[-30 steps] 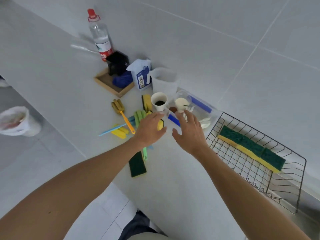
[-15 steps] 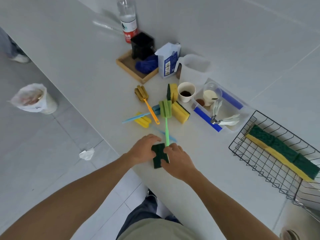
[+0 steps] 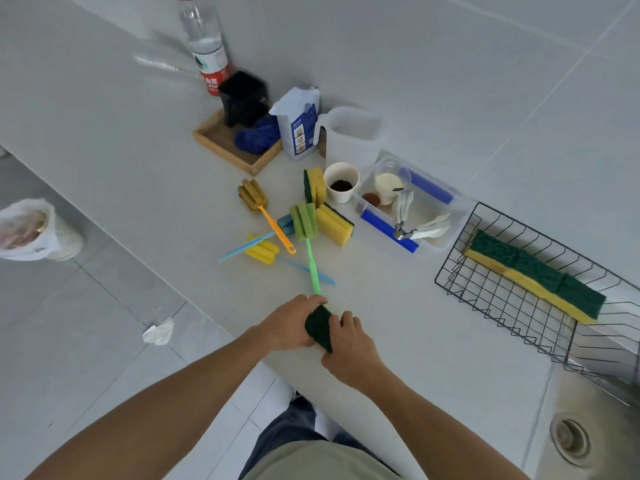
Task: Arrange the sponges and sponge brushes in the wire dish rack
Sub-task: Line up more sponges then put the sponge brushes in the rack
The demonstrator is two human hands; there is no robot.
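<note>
Near the counter's front edge, my left hand and my right hand both grip a dark green sponge. The end of a green-handled sponge brush reaches my left hand. Beyond it lie an orange-handled brush, a yellow-headed brush and a blue-handled brush crossing each other. Two yellow and green sponges sit by a paper cup. The black wire dish rack stands at the right with a row of yellow and green sponges along its far side.
A clear bin with blue handles holds utensils and a cup. A paper cup, white pitcher, blue-white bag, wooden tray and bottle stand behind. A sink drain is at lower right.
Both hands pulled back from the pile toward the counter's front edge and closed on the dark green sponge, which now tilts up between them. The view shifted left.
</note>
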